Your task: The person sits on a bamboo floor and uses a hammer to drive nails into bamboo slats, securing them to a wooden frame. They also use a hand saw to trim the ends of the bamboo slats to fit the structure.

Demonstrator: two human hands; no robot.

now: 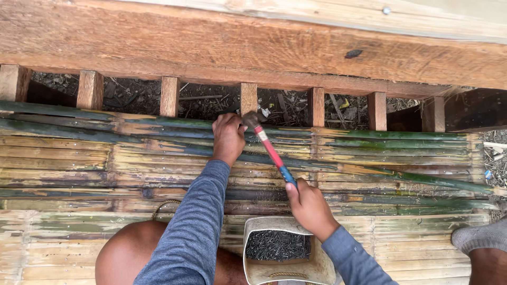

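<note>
My right hand [309,207] grips the blue end of a hammer [269,149] with a red shaft. Its dark head [249,119] is at the far edge of the bamboo slat floor [79,169], just below a wooden joist [248,97]. My left hand [228,136] rests closed on the slats right beside the hammer head, fingers pinched near it; whether it pinches a nail is hidden. A pale open container of dark nails [278,246] sits by my right forearm. Both arms wear grey-blue sleeves.
A thick wooden beam [237,45] runs across the top, with several short joists [169,96] and gaps showing soil and debris below. My bare knee [129,250] is at lower left. A foot in a grey sock [480,237] is at the right edge.
</note>
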